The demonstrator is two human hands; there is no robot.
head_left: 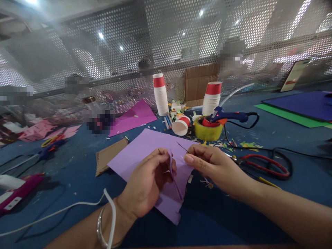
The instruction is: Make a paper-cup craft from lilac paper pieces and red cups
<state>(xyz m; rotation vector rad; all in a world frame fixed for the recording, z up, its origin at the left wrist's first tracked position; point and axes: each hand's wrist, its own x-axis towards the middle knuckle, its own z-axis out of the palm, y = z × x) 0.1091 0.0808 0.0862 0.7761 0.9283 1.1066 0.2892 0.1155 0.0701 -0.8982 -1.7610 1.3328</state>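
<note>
A purple sheet of paper [150, 145] lies on the blue table beneath my hands. My left hand [153, 180] has its fingers closed on a narrow purple paper strip [176, 185], which hangs down over the sheet. To its right, my right hand [212, 162] pinches a thin dark pointed tool [183, 147], its tip toward the strip but apart from it. Red-handled scissors [267, 166] rest just beyond my right hand, partly covered by it. A white cord [112, 218] crosses my left wrist beside a silver bangle [100, 226].
Stacked paper cups [161, 98], yellow tape [208, 130] and a blue glue gun [228, 115] stand behind the sheet. Cardboard [109, 157] and magenta paper [137, 116] lie left. A black cord [306, 153] runs right. Green [293, 116] and dark blue sheets [303, 103] lie far right.
</note>
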